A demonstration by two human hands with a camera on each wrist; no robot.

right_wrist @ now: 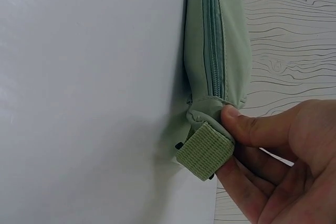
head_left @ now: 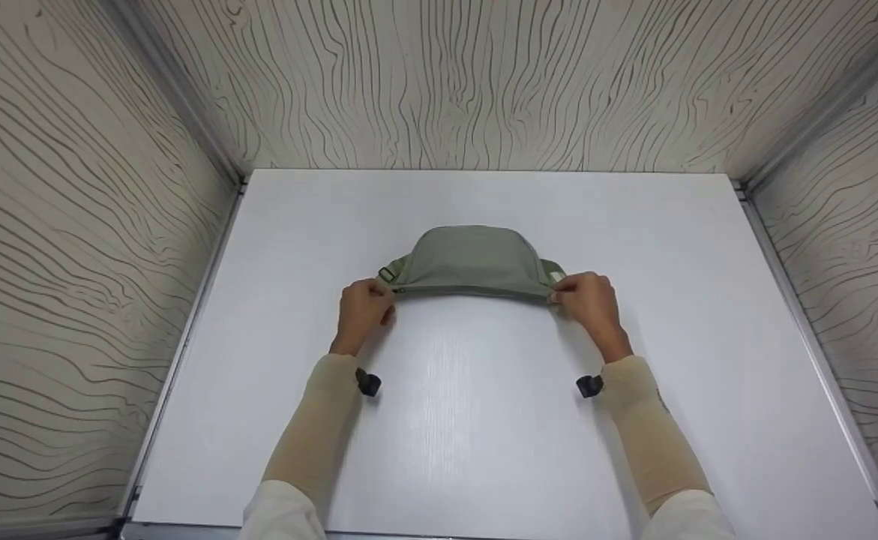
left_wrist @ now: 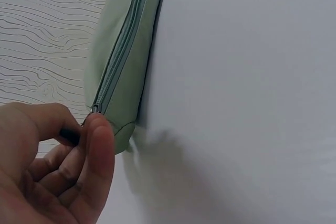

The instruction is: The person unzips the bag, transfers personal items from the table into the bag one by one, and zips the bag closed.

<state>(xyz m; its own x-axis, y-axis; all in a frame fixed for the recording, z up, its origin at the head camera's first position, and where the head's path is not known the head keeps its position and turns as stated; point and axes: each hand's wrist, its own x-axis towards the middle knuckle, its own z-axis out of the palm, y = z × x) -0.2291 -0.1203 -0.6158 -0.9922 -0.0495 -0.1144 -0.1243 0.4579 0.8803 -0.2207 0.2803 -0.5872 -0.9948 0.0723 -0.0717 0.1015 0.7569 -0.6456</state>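
Note:
A sage-green belt bag (head_left: 476, 255) lies on the white table, its zipper edge toward me. In the head view my left hand (head_left: 364, 307) is at the bag's left end. Close up in the left wrist view, thumb and index finger of the left hand (left_wrist: 58, 156) pinch the zipper pull beside the slider (left_wrist: 95, 108); the zipper (left_wrist: 123, 45) runs shut above it. My right hand (head_left: 590, 304) grips the bag's right end. In the right wrist view its thumb presses the corner next to a folded webbing strap (right_wrist: 206, 151), while the curled fingers are partly hidden behind.
The white tabletop (head_left: 446, 435) reaches out on all sides of the bag. Wood-grain patterned panels (head_left: 453, 82) stand at the back and both sides, with grey metal rails (head_left: 176, 90) at the corners. A buckle (head_left: 386, 274) sits on the left strap.

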